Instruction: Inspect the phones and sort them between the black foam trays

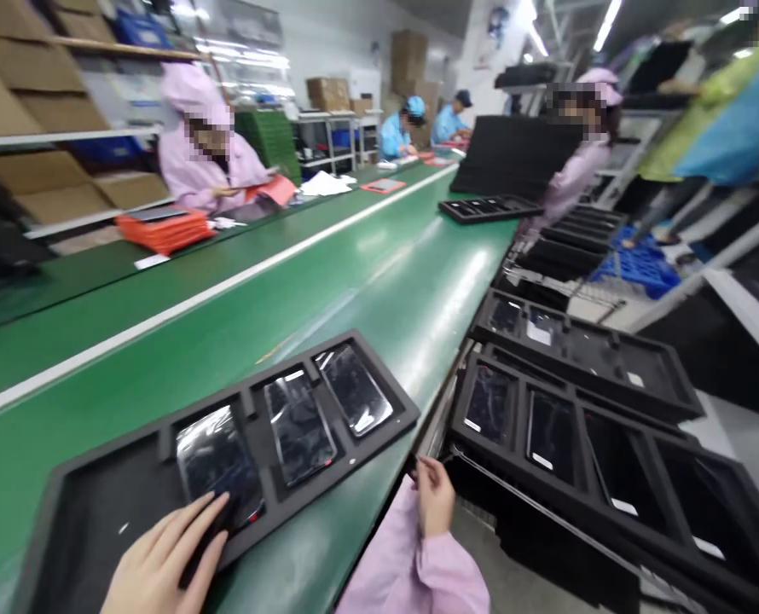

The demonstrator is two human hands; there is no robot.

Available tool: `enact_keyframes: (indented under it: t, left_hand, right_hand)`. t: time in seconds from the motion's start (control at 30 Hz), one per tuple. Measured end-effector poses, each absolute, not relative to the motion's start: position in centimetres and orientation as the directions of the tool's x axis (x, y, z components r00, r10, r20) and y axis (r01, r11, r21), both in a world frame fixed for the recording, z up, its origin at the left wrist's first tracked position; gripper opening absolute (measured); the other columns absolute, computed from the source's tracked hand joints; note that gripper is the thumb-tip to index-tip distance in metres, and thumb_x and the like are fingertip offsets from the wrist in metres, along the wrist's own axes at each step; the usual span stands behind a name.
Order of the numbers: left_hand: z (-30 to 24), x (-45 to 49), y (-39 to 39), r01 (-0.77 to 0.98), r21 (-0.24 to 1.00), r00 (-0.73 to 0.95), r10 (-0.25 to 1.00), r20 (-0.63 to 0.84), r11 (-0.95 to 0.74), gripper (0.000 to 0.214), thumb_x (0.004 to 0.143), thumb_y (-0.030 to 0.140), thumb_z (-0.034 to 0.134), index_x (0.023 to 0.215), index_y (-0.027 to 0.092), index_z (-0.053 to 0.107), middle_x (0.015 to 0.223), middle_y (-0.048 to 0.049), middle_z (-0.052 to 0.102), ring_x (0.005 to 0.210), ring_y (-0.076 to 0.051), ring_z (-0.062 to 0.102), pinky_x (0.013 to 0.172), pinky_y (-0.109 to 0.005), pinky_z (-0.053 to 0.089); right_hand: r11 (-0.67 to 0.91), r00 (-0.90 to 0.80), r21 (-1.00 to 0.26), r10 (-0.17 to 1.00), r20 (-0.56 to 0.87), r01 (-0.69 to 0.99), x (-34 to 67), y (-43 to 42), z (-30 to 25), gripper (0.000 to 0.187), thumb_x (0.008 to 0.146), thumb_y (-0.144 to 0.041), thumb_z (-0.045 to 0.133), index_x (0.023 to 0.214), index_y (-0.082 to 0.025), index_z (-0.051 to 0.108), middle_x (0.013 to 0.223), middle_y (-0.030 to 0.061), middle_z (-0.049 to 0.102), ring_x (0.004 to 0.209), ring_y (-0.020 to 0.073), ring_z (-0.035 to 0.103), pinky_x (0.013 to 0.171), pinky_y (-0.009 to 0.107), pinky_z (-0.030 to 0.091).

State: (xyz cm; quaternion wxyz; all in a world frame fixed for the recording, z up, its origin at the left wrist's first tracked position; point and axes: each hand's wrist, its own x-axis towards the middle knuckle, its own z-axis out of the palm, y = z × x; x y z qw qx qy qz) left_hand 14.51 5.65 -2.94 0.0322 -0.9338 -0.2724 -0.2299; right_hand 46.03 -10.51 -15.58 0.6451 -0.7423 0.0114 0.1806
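Fingers (186, 522) of the left hand (153, 558) touch 1 glossy panel (217, 452) in the black tray (98, 503), grip unclear; right hand (437, 499) curls closed beside the table (303, 550); white labels (542, 461) are too small to read.

Long green bench (379, 243), glossy, running from near left to far right; white stripe (226, 286) along its length. Near end: black tray (120, 473) lying flat, set aslant, reaching the right edge. Second tray (485, 217) far off, by the right edge. Beyond the stripe, on the darker left strip: orange stack (162, 234), white slip (152, 262) just beside it on the near side; farther along, loose white papers (324, 183), then a red sheet (374, 187) with a flat grey item on top.
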Motion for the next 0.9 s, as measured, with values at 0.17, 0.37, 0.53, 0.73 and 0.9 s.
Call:
enact_keyframes:
  t: [0.17, 0.37, 0.53, 0.73, 0.9]
  left_hand:
    - [-2.9, 11.3, 6.2, 0.578, 0.169, 0.707, 0.593, 0.386, -0.799, 0.036, 0.093, 0.044, 0.051, 0.120, 0.023, 0.061, 0.119, -0.0113, 0.065, 0.105, -0.026, 0.067, 0.088, -0.038, 0.058]
    - [-0.8, 11.4, 5.9, 0.564, 0.332, 0.741, 0.641, 0.199, -0.756, 0.028, 0.085, 0.046, 0.065, 0.095, 0.020, 0.062, 0.113, -0.0101, 0.063, 0.101, -0.027, 0.064, 0.086, -0.040, 0.056]
    - [1.3, 8.1, 6.4, 0.641, 0.391, 0.711, 0.702, 0.021, -0.661, 0.018, 0.089, 0.037, 0.060, 0.093, 0.020, 0.058, 0.101, -0.0058, 0.065, 0.089, -0.023, 0.065, 0.081, -0.038, 0.053]
    - [2.7, 6.1, 8.0, 0.886, 0.264, 0.426, 0.895, -0.134, -0.382, 0.051, 0.098, 0.034, 0.039, 0.144, 0.012, 0.036, 0.108, -0.0173, 0.067, 0.099, -0.033, 0.067, 0.086, -0.044, 0.050]
    - [2.5, 6.4, 9.0, 0.823, 0.555, 0.285, 0.934, -0.214, -0.124, 0.069, 0.093, 0.039, 0.046, 0.152, 0.014, 0.020, 0.117, -0.0187, 0.063, 0.104, -0.033, 0.065, 0.090, -0.044, 0.047]
  right_hand:
    - [-0.057, 0.938, -0.955, 0.213, 0.272, 0.290, 44.2, -9.8, -6.3, 0.030, 0.082, -0.045, 0.062, 0.094, -0.018, 0.064, 0.079, 0.0035, 0.064, 0.071, 0.0175, 0.060, 0.069, 0.032, 0.049]
    - [-0.367, 0.492, -0.528, 0.863, 0.116, 0.766, 38.5, 2.2, 2.9, 0.032, 0.082, -0.042, 0.064, 0.096, -0.014, 0.070, 0.101, 0.0171, 0.067, 0.106, 0.0310, 0.060, 0.090, 0.041, 0.046]
    - [-0.475, 0.468, -0.387, 0.876, -0.120, 0.790, 32.7, 7.9, 3.1, 0.068, 0.069, -0.061, 0.074, 0.104, -0.004, 0.065, 0.116, 0.0295, 0.060, 0.108, 0.0399, 0.060, 0.088, 0.043, 0.046]
    - [-0.383, 0.268, -0.418, 0.913, -0.309, 0.824, 30.7, 11.3, 2.5, 0.068, 0.081, -0.058, 0.063, 0.123, -0.006, 0.052, 0.118, 0.0206, 0.065, 0.107, 0.0289, 0.064, 0.089, 0.033, 0.047]
    - [-0.330, 0.186, -0.399, 0.915, -0.357, 0.855, 30.9, 12.4, 2.9, 0.057, 0.084, -0.059, 0.059, 0.113, -0.010, 0.056, 0.111, 0.0171, 0.068, 0.100, 0.0264, 0.067, 0.083, 0.031, 0.050]
